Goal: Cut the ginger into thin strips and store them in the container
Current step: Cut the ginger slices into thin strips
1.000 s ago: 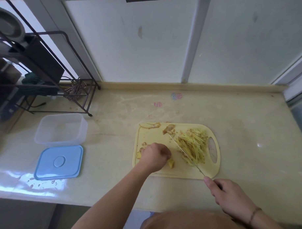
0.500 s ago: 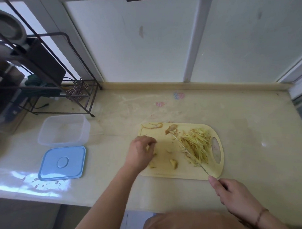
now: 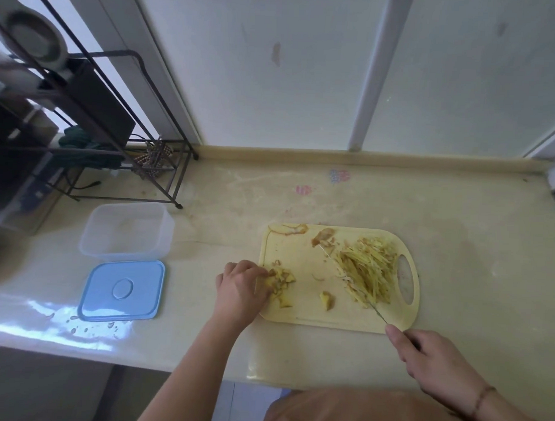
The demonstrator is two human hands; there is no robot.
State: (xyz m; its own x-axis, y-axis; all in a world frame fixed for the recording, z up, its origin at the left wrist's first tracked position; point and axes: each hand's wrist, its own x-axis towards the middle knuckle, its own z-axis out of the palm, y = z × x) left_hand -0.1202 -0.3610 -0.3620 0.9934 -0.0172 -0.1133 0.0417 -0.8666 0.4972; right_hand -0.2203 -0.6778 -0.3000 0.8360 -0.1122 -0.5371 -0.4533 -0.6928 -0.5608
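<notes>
A yellow cutting board (image 3: 303, 255) lies on the counter. A heap of thin ginger strips (image 3: 368, 273) covers its right side. My right hand (image 3: 434, 364) grips a knife (image 3: 350, 282) whose blade lies across the board along the left edge of the strips. My left hand (image 3: 240, 289) sits at the board's left edge, fingers curled on a small pile of ginger scraps (image 3: 281, 284). One ginger chunk (image 3: 326, 300) lies alone mid-board. The clear container (image 3: 127, 232) stands open at the left, with its blue lid (image 3: 122, 290) flat in front of it.
Ginger peels (image 3: 288, 228) and a brownish scrap (image 3: 323, 236) lie at the board's far edge. A black wire rack (image 3: 121, 154) with kitchen items fills the back left corner. Water drops (image 3: 86, 325) spot the counter near its front edge.
My left hand moved from mid-board to the board's left edge, drawing ginger scraps there. The knife and right hand have stayed about where they were.
</notes>
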